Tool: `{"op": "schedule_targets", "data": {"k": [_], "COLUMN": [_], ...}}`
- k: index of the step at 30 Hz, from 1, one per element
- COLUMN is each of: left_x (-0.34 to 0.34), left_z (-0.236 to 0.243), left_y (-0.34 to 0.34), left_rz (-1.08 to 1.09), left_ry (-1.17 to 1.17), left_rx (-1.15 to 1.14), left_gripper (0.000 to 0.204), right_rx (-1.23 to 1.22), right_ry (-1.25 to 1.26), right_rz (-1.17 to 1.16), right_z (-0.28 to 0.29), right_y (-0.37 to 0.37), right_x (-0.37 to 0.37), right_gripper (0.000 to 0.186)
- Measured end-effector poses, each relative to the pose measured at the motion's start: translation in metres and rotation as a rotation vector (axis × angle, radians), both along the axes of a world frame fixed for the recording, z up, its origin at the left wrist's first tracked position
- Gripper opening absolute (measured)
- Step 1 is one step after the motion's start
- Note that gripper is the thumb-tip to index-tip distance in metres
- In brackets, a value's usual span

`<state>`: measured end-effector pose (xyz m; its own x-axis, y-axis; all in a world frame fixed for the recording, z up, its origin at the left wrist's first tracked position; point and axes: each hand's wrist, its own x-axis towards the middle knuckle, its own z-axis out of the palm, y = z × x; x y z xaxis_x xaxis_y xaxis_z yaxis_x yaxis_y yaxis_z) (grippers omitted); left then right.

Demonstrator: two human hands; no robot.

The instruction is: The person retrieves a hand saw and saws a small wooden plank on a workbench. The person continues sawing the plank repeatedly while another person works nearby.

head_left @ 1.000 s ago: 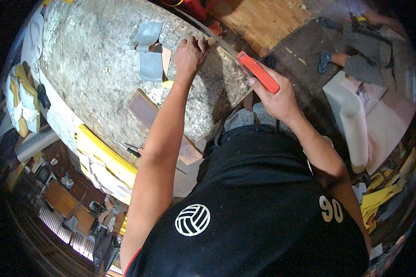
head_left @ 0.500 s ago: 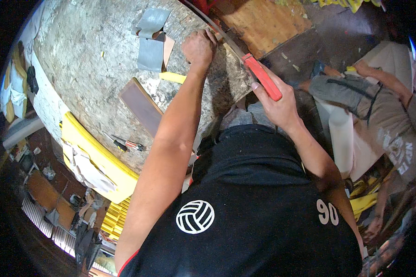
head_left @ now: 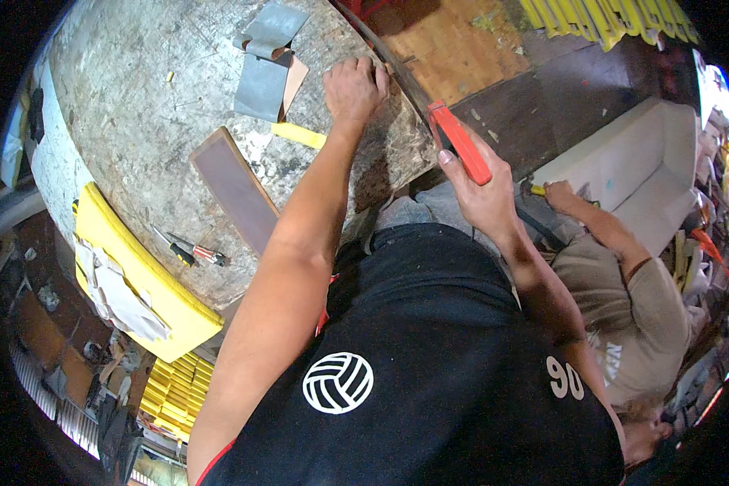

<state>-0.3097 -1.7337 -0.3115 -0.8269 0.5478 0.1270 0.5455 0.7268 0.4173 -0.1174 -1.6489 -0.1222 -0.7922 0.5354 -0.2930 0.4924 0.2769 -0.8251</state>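
Note:
My right hand [head_left: 489,185] is wrapped round the red handle [head_left: 464,147] of what looks like a handsaw. Its long narrow blade [head_left: 407,83] runs away up-left along the workbench's right edge, seen nearly edge-on. On the bench top near that edge rests my left hand [head_left: 355,87], knuckles up and fingers curled under; whatever lies beneath them is hidden. Just left of it are a grey sheet piece [head_left: 261,87] and a pinkish piece [head_left: 295,83]. A yellow strip [head_left: 300,134] lies beside my left wrist.
The worn workbench [head_left: 138,113] carries a dark flat board [head_left: 233,185] and two screwdriver-like tools [head_left: 209,256]. A yellow padded piece [head_left: 158,296] leans at its left edge. A co-worker [head_left: 616,275] sits at right by a cream panel [head_left: 636,162].
My view has shifted slightly. The saw handle and my right hand sit a little lower, nearer me. My left hand stays by the bench edge. The co-worker's posture and arm differ.

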Motion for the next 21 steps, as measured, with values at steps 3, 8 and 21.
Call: {"op": "schedule_targets", "data": {"k": [3, 8, 21], "left_x": [0.003, 0.003, 0.002], "left_z": [0.003, 0.002, 0.005], "left_y": [-0.001, 0.002, -0.012], "left_rz": [-0.053, -0.081, -0.165], "left_ry": [0.035, 0.035, 0.012], "left_rx": [-0.011, -0.009, 0.049], "left_gripper": [0.023, 0.022, 0.025], "right_rx": [0.037, 0.014, -0.015], "right_ry": [-0.034, -0.044, -0.027], "right_rz": [0.022, 0.029, -0.011], "right_z": [0.003, 0.008, 0.010], "right_y": [0.002, 0.003, -0.005], "right_x": [0.000, -0.002, -0.004], "right_gripper": [0.051, 0.050, 0.048]}}
